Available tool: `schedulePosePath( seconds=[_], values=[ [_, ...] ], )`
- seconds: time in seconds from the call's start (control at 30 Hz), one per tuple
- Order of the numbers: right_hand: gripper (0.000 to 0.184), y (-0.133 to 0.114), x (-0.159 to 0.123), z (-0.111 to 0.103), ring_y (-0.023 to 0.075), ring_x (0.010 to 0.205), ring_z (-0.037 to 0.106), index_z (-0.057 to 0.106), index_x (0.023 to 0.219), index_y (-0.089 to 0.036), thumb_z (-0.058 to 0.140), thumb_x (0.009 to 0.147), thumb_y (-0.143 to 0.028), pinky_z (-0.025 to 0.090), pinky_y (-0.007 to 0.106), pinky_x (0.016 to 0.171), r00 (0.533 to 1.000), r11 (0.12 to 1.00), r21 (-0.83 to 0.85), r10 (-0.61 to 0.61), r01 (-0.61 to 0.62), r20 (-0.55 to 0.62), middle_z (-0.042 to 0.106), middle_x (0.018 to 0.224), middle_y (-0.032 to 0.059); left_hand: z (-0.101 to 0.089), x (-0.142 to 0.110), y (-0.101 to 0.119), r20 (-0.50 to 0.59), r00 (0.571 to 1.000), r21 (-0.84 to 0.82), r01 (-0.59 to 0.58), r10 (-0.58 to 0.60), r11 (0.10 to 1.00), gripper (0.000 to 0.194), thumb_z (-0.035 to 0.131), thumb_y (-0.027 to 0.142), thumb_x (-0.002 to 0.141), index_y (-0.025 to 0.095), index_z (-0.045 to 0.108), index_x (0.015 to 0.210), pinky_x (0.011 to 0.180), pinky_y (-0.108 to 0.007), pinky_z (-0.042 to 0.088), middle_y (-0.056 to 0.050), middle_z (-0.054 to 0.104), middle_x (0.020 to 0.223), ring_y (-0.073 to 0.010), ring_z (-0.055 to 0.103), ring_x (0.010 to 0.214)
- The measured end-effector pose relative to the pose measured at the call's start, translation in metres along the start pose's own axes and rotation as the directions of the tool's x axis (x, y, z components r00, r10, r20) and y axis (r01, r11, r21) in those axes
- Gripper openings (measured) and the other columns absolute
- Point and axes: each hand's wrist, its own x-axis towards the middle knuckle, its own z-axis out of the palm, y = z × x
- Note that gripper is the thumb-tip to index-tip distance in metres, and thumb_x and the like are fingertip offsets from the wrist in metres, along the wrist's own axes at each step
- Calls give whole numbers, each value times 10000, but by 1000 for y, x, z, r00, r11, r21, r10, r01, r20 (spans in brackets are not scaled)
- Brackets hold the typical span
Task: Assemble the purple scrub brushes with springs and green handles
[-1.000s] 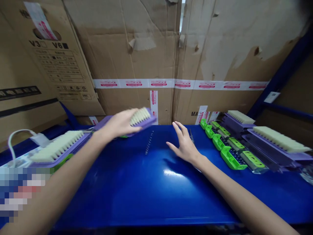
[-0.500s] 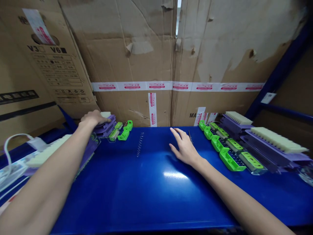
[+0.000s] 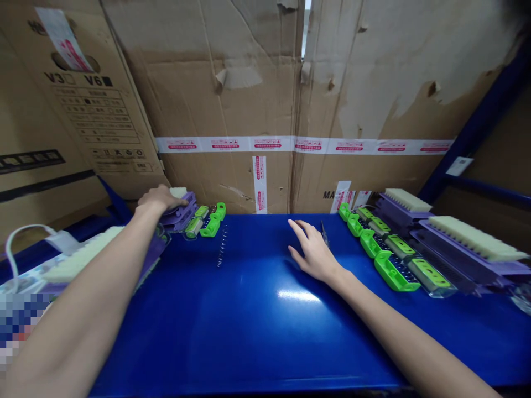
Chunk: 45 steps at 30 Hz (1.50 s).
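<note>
My left hand (image 3: 158, 198) lies over a purple brush with cream bristles (image 3: 179, 205) at the back left of the blue table (image 3: 249, 320), its fingers curled over the brush's top. Green and clear plastic parts (image 3: 206, 219) sit just right of that brush. My right hand (image 3: 314, 249) rests flat on the table at the middle, fingers spread, holding nothing. A thin dark tool (image 3: 324, 234) lies by its fingertips. A small metal spring (image 3: 222, 246) lies on the table between my hands.
A row of green-and-clear parts (image 3: 390, 253) and two purple brushes (image 3: 464, 243) lie at the right. Another purple brush (image 3: 83, 257) lies at the left, near a white cable (image 3: 25, 237). Worn cardboard boxes (image 3: 265, 105) wall off the back. A blue rack post (image 3: 477, 127) rises at right.
My left hand carried the purple brush from the table's middle to the back left and set it down, uncovering the green parts. The spring has slid leftward. My right hand has barely moved.
</note>
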Motion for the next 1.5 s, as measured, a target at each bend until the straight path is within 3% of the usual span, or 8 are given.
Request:
schedulePosePath(
  seconds=[0.13,0.37,0.47,0.6,0.67,0.97,1.13,1.5],
  values=[
    [653,1,0,-1,312,1235,425,209,1475,-182,464,879,-266,413,528,982,1000,1000,5,-5,5,-2,421,1342,193,-9,-5,13,50,971,65,231,-235,971,995,476,886,568,66,449,1131,733,-458,502,-220,558,1171,-420,533,1076],
    [726,-4,6,-4,292,1278,408,168,1488,-231,525,861,-309,380,533,1031,996,979,203,31,-13,-85,419,1374,164,-44,-28,69,-4,985,-75,-172,172,982,847,668,457,672,85,319,1348,892,-436,461,-199,508,1302,-334,530,1121],
    [898,-11,9,-1,286,1341,348,76,1500,-236,621,803,-387,351,520,1066,995,919,392,68,-34,-74,323,1467,161,-46,-56,119,30,865,-146,-493,502,858,823,710,300,582,143,393,1325,982,-379,411,-133,512,1314,-276,514,1152],
    [1025,-15,8,3,278,1340,368,26,1504,-207,683,744,-408,373,483,1057,995,842,532,102,-93,13,293,1496,172,-25,-90,177,143,578,-186,-781,803,596,676,646,201,602,275,484,1255,1067,-482,302,-31,574,1226,-267,488,1164],
    [962,-16,6,5,276,1309,414,107,1499,-202,675,743,-375,390,469,1043,994,855,508,106,-107,30,356,1466,163,-8,-96,193,150,538,-174,-812,830,557,673,625,141,608,274,490,1253,1125,-536,160,-44,549,1259,-267,456,1220],
    [1042,-41,0,11,382,988,607,202,1478,-139,713,669,-551,465,564,803,930,927,121,364,-356,-46,650,1059,213,17,-111,215,105,924,-215,-339,366,916,504,330,478,910,187,469,1297,855,-433,473,-173,636,1166,-314,618,1059],
    [795,-46,-6,8,276,1018,645,163,1485,-167,564,829,-372,516,461,842,966,845,469,213,-258,147,670,1127,149,12,-121,229,276,922,-138,-242,272,960,875,256,801,753,133,503,1262,861,-504,449,-234,643,1136,-415,597,1070],
    [517,-23,-4,13,179,936,672,588,1133,-164,379,682,-23,535,376,857,953,736,611,280,-292,119,712,1001,85,24,-117,225,329,891,-133,-284,313,949,900,587,596,664,127,295,1375,816,-435,471,-248,608,1194,-399,589,1098]
  ],
)
